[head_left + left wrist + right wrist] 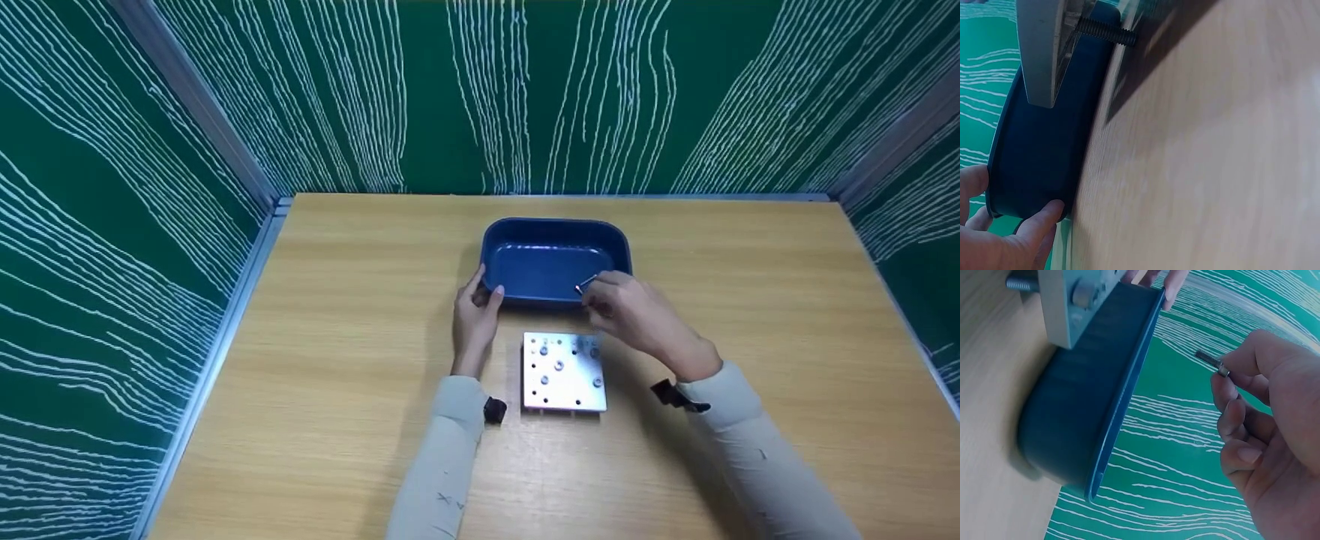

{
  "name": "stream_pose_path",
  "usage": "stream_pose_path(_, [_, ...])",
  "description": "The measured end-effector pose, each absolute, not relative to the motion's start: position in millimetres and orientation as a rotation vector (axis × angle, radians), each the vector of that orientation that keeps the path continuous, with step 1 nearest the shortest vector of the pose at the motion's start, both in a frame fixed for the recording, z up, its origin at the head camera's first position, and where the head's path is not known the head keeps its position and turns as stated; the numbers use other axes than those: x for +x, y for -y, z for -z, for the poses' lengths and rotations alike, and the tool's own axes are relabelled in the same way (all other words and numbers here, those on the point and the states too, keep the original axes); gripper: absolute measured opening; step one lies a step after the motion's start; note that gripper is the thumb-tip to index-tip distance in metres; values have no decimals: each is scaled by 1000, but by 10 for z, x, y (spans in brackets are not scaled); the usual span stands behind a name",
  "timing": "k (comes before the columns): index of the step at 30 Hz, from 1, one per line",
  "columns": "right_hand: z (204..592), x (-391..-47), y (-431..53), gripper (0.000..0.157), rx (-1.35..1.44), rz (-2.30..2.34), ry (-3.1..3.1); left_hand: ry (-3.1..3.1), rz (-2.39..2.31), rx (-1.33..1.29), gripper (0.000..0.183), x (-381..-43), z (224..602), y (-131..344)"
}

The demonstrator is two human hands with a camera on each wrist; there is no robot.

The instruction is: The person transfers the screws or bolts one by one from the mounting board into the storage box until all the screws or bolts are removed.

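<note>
A dark blue plastic tray [536,276] sits on the table, its inside showing no contents in the head view. My left hand [474,322] holds the tray's near left corner, thumb on the near wall and fingers round the side. Over the tray's near right part, my right hand [646,313] pinches a metal screw [1211,362] between thumb and index finger near its head, the threaded end pointing out. Nearer to me lies a square metal plate [574,394] with several holes; several socket-head screws stand in it, and their shanks stick out below.
The wooden table [322,360] carries the tray and plate. Green panels [435,97] with white wavy lines enclose its back and sides, with metal frame strips [217,352] along the edges. Each wrist wears a black strap mount [494,410].
</note>
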State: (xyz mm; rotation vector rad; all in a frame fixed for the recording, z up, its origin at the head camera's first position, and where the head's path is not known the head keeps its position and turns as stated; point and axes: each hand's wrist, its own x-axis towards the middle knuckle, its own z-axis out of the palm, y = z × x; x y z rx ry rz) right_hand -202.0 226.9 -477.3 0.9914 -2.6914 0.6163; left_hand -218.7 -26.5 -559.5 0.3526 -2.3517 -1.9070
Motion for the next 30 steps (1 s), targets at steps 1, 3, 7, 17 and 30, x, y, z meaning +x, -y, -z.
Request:
stream_pose_path(1, [4770, -2035, -2277, 15, 982, -619, 2691, 2352, 1906, 355, 55, -2189, 5597, 265])
stream_pose_path(3, [4761, -2063, -2291, 15, 964, -622, 2695, 2355, 1904, 360, 55, -2189, 5597, 266])
stream_pose_path(7, [4745, -2131, -2311, 13, 933, -647, 2711, 2367, 1895, 368, 56, -2189, 5588, 268])
stream_pose_path(17, [4775, -2311, -2348, 10, 868, -606, 2758, 2267, 2007, 347, 57, -2179, 5588, 257])
stream_pose_path(30, [4845, -2488, -2406, 15, 756, -674, 2886, 2281, 1999, 381, 56, -2195, 5591, 259])
